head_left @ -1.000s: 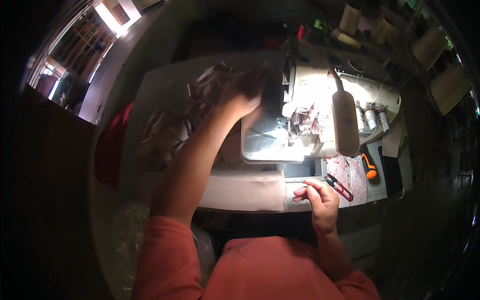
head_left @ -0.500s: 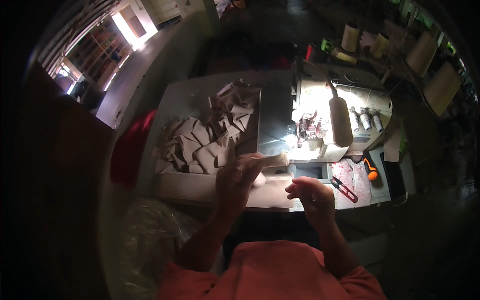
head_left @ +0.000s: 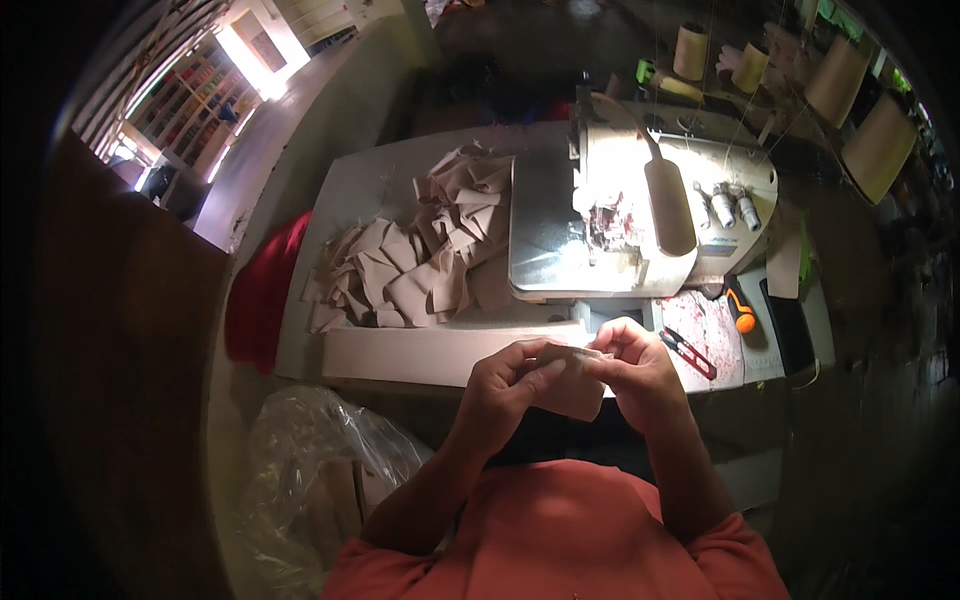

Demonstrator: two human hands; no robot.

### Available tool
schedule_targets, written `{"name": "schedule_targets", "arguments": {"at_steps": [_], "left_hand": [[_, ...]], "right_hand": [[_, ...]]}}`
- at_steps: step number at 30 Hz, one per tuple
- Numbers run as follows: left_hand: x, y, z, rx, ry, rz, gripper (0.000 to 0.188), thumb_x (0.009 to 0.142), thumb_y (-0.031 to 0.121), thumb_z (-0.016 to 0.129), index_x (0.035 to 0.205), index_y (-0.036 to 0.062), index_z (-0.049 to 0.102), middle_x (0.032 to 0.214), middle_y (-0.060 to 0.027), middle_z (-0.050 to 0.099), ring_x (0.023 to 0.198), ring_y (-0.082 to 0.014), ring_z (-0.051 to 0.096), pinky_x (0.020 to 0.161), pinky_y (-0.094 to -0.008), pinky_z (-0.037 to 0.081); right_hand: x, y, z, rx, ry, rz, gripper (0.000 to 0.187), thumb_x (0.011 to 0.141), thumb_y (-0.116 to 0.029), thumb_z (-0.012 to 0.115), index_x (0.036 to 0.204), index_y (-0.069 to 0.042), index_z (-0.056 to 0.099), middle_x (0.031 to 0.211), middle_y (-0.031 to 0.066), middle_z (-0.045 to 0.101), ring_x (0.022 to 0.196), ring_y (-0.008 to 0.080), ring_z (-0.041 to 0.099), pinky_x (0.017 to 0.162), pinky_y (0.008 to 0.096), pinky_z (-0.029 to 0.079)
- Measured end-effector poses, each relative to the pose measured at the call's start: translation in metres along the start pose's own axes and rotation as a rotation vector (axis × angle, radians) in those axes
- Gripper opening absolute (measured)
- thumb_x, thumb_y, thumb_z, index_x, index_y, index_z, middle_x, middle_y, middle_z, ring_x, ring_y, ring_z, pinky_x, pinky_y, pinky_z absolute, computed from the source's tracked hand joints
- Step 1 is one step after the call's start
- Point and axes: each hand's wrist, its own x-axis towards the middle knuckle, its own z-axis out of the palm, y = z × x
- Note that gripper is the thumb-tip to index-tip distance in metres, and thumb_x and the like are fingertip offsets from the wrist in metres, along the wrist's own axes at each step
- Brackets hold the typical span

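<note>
Between my hands, in front of the table's near edge, is a small beige fabric piece (head_left: 575, 392). My left hand (head_left: 510, 385) pinches its left side, thumb on top. At its upper right edge my right hand (head_left: 638, 372) grips the cloth between thumb and fingers. Beyond them stands a sewing machine (head_left: 725, 165) with its lamp lit over the needle area. A heap of beige fabric pieces (head_left: 420, 260) covers the left of the worktable (head_left: 355, 180). Along the table's front lies a flat beige strip (head_left: 430, 355).
Red-handled thread snips (head_left: 690, 355) lie right of my hands, near an orange round-ended item (head_left: 744, 322) and a dark flat object (head_left: 788, 325). Thread cones (head_left: 880, 145) stand at the far right. A clear plastic bag (head_left: 310, 470) and red cloth (head_left: 268, 295) are at the left.
My right hand has closed on the fabric piece, which my left hand held alone before. Both hands now meet nearer my body, and the piece has turned to hang downward.
</note>
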Motion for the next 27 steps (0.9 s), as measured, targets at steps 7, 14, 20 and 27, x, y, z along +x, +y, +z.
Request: {"name": "schedule_targets", "arguments": {"at_steps": [7,14,20,27], "left_hand": [[0.009,-0.018,0.0,0.041,0.017,-0.061,0.019,0.084,0.016,0.051,0.088,-0.0025,0.056,0.077,-0.0009,0.056,0.072,-0.0045,0.049,0.066,-0.0185,0.041],[0.012,-0.017,0.006,0.025,0.017,-0.1,0.018,0.084,0.015,0.052,0.084,-0.0019,0.057,0.075,-0.0012,0.056,0.07,-0.0037,0.048,0.064,-0.018,0.04],[0.013,-0.024,0.002,0.169,0.015,-0.064,0.019,0.084,0.016,0.052,0.084,-0.0023,0.057,0.073,-0.001,0.056,0.068,-0.0037,0.048,0.063,-0.0182,0.04],[0.012,-0.023,-0.001,0.035,-0.064,-0.18,0.019,0.084,0.015,0.053,0.085,-0.0028,0.058,0.077,-0.0011,0.057,0.071,-0.0048,0.05,0.066,-0.019,0.042]], "right_hand": [[-0.005,0.007,-0.019,0.086,0.076,0.04,0.018,0.075,-0.002,0.059,0.089,0.002,0.05,0.072,0.0056,0.056,0.062,0.0092,0.053,0.061,0.0213,0.043],[-0.005,0.007,-0.024,-0.046,0.094,0.075,0.025,0.075,-0.001,0.059,0.096,0.005,0.047,0.074,0.007,0.057,0.064,0.0098,0.054,0.061,0.021,0.044],[-0.009,0.003,-0.02,-0.067,0.103,0.117,0.031,0.074,0.001,0.059,0.101,0.005,0.044,0.077,0.0098,0.059,0.067,0.0119,0.056,0.062,0.0223,0.046],[-0.012,0.003,-0.026,-0.054,0.125,0.123,0.033,0.072,0.003,0.059,0.102,0.004,0.043,0.079,0.0109,0.06,0.069,0.0129,0.057,0.065,0.0229,0.046]]}}
